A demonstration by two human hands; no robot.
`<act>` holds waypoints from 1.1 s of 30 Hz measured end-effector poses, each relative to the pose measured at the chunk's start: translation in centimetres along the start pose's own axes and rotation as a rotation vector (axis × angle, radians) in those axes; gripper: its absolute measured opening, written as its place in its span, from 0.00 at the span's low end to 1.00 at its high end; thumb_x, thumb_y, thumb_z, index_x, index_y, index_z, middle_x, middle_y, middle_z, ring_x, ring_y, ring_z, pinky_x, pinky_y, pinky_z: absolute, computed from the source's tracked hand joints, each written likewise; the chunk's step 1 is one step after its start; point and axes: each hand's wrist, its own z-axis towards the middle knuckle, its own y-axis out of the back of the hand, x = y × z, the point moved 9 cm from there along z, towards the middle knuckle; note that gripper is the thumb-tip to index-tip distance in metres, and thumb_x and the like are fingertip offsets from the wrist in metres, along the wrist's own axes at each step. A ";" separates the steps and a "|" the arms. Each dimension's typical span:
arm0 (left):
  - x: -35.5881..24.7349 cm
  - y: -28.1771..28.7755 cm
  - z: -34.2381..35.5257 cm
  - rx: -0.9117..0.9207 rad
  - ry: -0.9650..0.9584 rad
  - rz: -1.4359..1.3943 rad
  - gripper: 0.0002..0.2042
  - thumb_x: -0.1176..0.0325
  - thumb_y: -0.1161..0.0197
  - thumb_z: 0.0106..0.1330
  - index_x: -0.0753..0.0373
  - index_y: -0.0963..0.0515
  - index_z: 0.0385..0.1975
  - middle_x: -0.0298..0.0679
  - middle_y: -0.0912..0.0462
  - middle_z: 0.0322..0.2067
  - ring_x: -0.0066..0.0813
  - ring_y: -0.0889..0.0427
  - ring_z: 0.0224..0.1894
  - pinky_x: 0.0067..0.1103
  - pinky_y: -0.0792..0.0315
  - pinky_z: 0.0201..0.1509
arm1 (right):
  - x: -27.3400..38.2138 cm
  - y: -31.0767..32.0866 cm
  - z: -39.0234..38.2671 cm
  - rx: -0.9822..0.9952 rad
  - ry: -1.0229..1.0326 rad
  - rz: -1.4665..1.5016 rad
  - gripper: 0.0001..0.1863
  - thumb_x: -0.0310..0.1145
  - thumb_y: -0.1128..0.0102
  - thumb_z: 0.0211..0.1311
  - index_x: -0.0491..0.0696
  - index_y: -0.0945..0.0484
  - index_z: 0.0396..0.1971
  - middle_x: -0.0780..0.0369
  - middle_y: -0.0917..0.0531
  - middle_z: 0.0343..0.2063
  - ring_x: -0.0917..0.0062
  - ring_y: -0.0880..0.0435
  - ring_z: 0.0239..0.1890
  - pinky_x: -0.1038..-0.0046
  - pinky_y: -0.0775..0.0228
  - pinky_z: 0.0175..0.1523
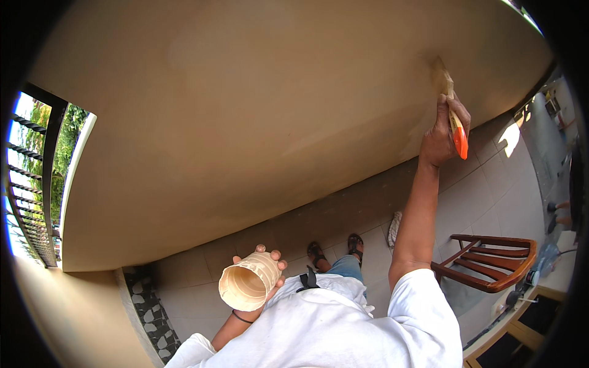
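Beige wall (245, 122) fills the background, the right hand (443, 134) with fingers clamped on a brush (450, 87) pointing lengthwise up to it, bristles (440, 73) seemingly touching, while the left hand (279, 282), lower, farther off, wraps fingers round a cup (265, 265).

Your right hand (439, 140) is holding a paintbrush (456, 126) against the tan wall (257, 116); your left hand (277, 288) is gripping a cream, paint-smeared cup (250, 282), and a wooden chair (496, 264) is showing at your right.

a brown slatted chair (491, 262) on pale tiles (506, 185) — black grille (53, 144) before green foliage (73, 130).
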 end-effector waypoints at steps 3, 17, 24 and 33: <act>0.6 -0.3 0.7 -0.045 -0.024 -0.009 0.30 0.38 0.36 0.75 0.54 0.27 0.64 0.50 0.27 0.61 0.51 0.28 0.65 0.48 0.15 0.56 | 1.8 -1.8 -1.0 0.075 0.120 -0.105 0.09 0.16 0.26 0.65 0.43 0.13 0.42 0.58 0.13 0.43 0.68 0.10 0.47 0.67 0.14 0.50; 2.4 -1.7 3.7 -0.078 -0.054 0.003 0.29 0.38 0.35 0.75 0.55 0.27 0.63 0.50 0.26 0.60 0.52 0.27 0.64 0.48 0.14 0.53 | 0.8 -5.5 -2.4 0.261 -0.219 0.343 0.11 0.14 0.27 0.65 0.44 0.15 0.42 0.56 0.10 0.43 0.72 0.10 0.45 0.70 0.15 0.51; 2.8 -0.2 2.4 -0.109 -0.111 -0.039 0.28 0.38 0.36 0.75 0.53 0.27 0.63 0.48 0.27 0.60 0.52 0.26 0.64 0.48 0.14 0.54 | -0.6 -2.3 2.6 -0.042 0.048 -0.016 0.08 0.16 0.25 0.64 0.44 0.14 0.39 0.56 0.12 0.43 0.66 0.09 0.45 0.68 0.14 0.52; 3.4 -2.4 5.2 -0.104 -0.070 -0.014 0.28 0.39 0.35 0.75 0.54 0.27 0.62 0.49 0.26 0.61 0.53 0.26 0.65 0.48 0.14 0.54 | 11.8 -10.7 -9.5 0.627 0.179 0.418 0.15 0.18 0.21 0.48 0.49 0.10 0.37 0.55 0.11 0.47 0.63 0.09 0.43 0.67 0.14 0.45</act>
